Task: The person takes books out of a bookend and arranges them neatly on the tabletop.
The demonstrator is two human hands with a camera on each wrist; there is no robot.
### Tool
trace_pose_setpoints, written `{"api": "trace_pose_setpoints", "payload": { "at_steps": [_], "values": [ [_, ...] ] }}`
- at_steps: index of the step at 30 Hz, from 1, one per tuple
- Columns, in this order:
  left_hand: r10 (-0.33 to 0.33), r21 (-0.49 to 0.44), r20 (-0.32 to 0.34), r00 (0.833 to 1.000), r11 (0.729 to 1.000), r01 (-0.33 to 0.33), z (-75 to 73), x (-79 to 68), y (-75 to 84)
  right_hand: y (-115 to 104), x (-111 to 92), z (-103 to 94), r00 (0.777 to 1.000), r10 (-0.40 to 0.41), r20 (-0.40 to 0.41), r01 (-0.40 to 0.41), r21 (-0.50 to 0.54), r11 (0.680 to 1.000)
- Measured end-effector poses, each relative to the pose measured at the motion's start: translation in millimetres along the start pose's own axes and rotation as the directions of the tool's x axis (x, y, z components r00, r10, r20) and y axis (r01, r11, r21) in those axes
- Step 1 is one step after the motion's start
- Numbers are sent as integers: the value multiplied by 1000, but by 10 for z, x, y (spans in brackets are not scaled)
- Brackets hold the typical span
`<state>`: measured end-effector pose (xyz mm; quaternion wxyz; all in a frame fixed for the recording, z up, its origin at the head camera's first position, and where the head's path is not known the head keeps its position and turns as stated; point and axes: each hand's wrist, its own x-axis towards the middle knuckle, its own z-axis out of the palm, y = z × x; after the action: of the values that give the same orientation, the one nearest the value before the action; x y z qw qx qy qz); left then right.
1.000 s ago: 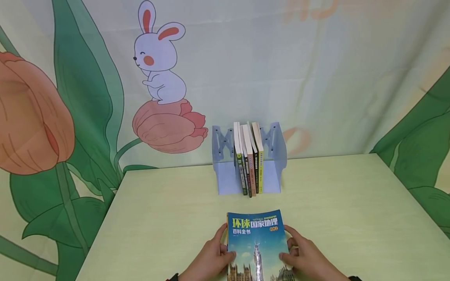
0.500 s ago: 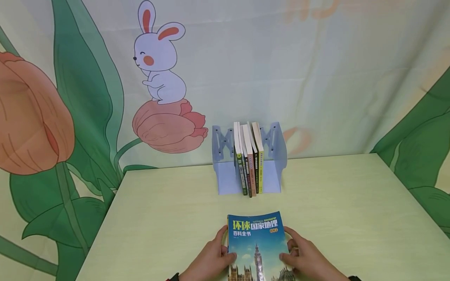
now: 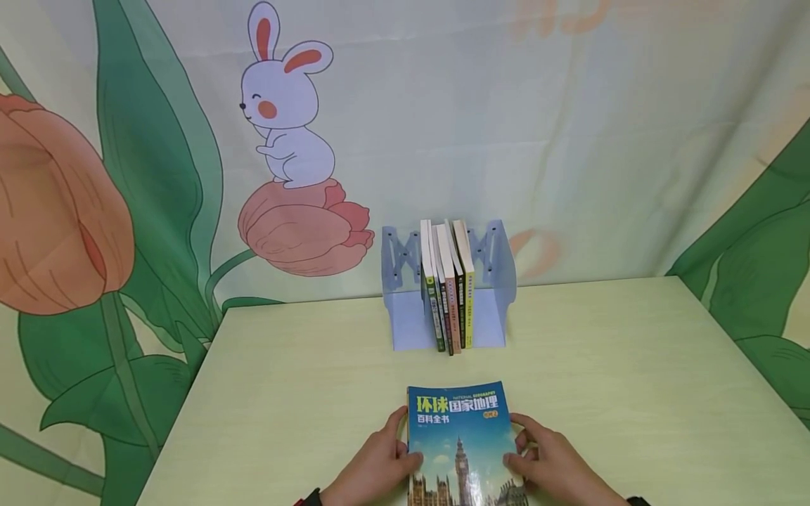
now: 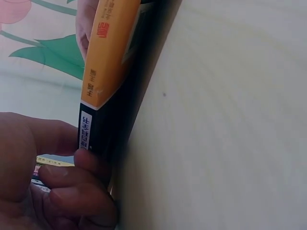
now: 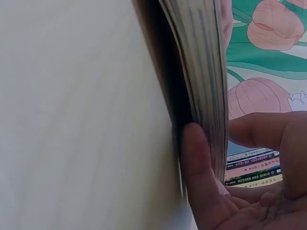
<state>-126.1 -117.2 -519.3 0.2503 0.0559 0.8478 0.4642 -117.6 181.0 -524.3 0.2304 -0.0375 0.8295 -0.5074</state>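
A thick paperback book (image 3: pixel 465 443) with a blue cover, a clock tower and Chinese lettering is held near the front of the table. My left hand (image 3: pixel 376 464) grips its left edge, thumb on the cover and fingers at the side. On the opposite edge my right hand (image 3: pixel 557 460) holds it the same way. The orange and black spine (image 4: pixel 108 52) faces the left wrist camera, with fingers around its lower part. In the right wrist view the page edges (image 5: pixel 206 86) show, and the thumb and fingers pinch them. The book's bottom end is cut off in the head view.
Behind the book stands a pale blue expanding book rack (image 3: pixel 405 320) holding several upright books (image 3: pixel 451 295), spines forward. The light yellow table (image 3: pixel 285 393) runs back to a printed curtain (image 3: pixel 430 105) with a rabbit and tulips.
The book has shifted very slightly toward the person and a touch to the left. Both hands keep their hold; the rack and its books have not moved.
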Motion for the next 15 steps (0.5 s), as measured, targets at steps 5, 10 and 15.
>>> {"api": "trace_pose_setpoints", "payload": {
  "at_steps": [5, 10, 15],
  "values": [
    [4, 28, 2, 1000, 1000, -4, -5, 4, -8, -19, 2, -10, 1000, -5, -29, 4, -58, 998],
    [6, 55, 0, 1000, 998, -6, -15, -3, 2, -20, 17, -6, 999, -6, -53, 3, -66, 998],
    [-3, 51, 15, 1000, 999, 2, -23, -13, 14, -20, 21, -4, 998, -7, -61, 3, -64, 998]
  ]
}}
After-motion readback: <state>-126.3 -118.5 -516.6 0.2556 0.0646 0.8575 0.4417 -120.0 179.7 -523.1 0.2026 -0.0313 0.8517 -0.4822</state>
